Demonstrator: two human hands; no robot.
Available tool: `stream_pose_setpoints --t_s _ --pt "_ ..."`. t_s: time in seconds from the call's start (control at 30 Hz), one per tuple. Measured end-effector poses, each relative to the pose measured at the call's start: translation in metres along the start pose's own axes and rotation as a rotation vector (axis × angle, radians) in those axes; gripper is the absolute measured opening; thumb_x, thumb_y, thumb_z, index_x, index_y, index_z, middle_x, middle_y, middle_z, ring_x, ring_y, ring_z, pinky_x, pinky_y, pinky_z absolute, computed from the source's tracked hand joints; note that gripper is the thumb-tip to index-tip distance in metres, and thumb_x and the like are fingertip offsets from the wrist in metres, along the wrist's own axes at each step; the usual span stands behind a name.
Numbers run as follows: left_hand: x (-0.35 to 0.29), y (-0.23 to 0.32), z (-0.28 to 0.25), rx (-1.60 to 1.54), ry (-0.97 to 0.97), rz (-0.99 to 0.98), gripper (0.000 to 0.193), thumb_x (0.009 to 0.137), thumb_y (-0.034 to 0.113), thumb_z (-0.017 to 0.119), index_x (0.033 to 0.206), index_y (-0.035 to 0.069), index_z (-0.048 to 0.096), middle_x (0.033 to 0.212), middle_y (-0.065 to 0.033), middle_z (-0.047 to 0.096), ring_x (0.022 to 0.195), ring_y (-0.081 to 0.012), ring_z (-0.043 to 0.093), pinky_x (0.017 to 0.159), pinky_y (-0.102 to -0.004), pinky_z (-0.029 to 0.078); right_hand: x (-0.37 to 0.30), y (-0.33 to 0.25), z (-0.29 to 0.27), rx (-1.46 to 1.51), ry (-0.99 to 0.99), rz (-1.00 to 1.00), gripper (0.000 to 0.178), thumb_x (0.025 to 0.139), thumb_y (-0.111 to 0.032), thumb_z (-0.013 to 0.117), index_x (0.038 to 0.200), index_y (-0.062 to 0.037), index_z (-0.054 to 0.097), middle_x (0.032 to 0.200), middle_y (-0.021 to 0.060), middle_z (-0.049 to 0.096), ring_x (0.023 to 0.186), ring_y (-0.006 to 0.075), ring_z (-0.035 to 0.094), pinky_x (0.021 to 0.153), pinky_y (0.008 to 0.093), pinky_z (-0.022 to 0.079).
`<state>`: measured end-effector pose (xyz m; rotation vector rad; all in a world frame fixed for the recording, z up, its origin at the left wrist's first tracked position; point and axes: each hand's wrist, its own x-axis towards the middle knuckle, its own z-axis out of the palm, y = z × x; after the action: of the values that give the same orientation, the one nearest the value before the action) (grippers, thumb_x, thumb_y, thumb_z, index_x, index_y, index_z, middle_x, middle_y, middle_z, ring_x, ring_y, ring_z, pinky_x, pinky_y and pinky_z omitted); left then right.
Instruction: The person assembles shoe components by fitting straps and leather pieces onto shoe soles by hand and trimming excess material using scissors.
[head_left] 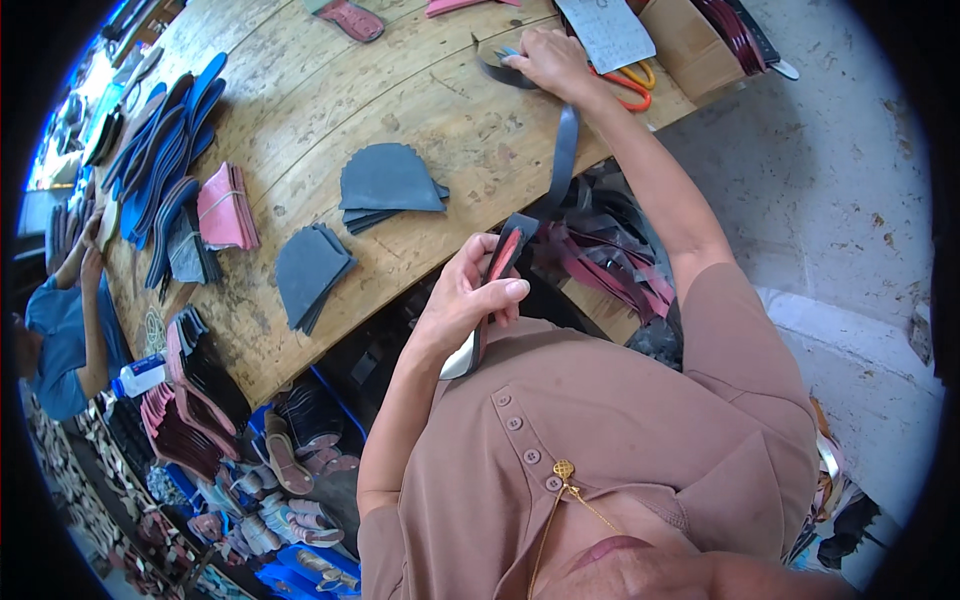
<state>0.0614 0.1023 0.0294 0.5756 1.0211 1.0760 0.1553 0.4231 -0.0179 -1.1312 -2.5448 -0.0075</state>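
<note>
Near my belly, my left hand (468,300) is closed around a shoe sole (503,252) held on edge, with a red inner face and a dark rim. A dark flexible strip (565,150) runs from the sole's top end up over the table edge and behind my right wrist. My right hand (553,65) reaches to the far side of the table, fingers pinched at a small bluish thing that I cannot make out. Part of the dark strip curls just under those fingers. Scissors (632,95) with orange handles lie beside my right wrist, next to a yellow handle (640,74).
The wooden table (300,130) bears stacks of dark grey cut pieces (390,180), a bundled pink stack (228,208) and blue insoles (175,150). A cardboard box (690,45) stands at the far right. Pink and dark scraps (620,265) hang below the edge. Another person (65,330) works at far left.
</note>
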Motion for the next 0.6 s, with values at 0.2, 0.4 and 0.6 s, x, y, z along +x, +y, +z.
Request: stream_pose_setpoints --t_s 0.2,0.4,0.6 --pt "-0.007 -0.002 -0.003 -0.076 0.049 0.003 0.057 0.073 0.032 0.077 0.113 0.003 0.049 0.076 -0.0055 0.059 0.059 -0.0109 0.056 0.050 -0.0209 0.043 0.007 0.014 0.018 0.284 0.100 0.043 0.028 0.086 -0.031 0.064 0.090 -0.0049 0.056 0.071 0.0081 0.059 0.063 0.0257 0.058 0.060 0.0387 0.045" --pt "-0.005 0.005 -0.003 -0.110 0.147 0.090 0.055 0.073 0.019 0.078 0.117 0.003 0.051 0.083 -0.0029 0.058 0.065 -0.0084 0.055 0.055 -0.0211 0.044 -0.009 -0.009 -0.060 0.916 0.544 0.198 0.022 0.097 -0.025 0.053 0.114 -0.0116 0.049 0.088 0.0143 0.066 0.070 0.0262 0.066 0.058 0.0399 0.051" --pt "-0.004 0.020 -0.001 -0.101 0.229 0.206 0.056 0.070 0.015 0.078 0.117 0.002 0.051 0.084 -0.0037 0.058 0.069 -0.0081 0.055 0.057 -0.0200 0.044 -0.143 -0.086 -0.096 1.885 -0.464 0.384 0.038 0.093 -0.035 0.058 0.084 0.0009 0.062 0.066 0.0017 0.050 0.054 0.0124 0.046 0.051 0.0263 0.037"
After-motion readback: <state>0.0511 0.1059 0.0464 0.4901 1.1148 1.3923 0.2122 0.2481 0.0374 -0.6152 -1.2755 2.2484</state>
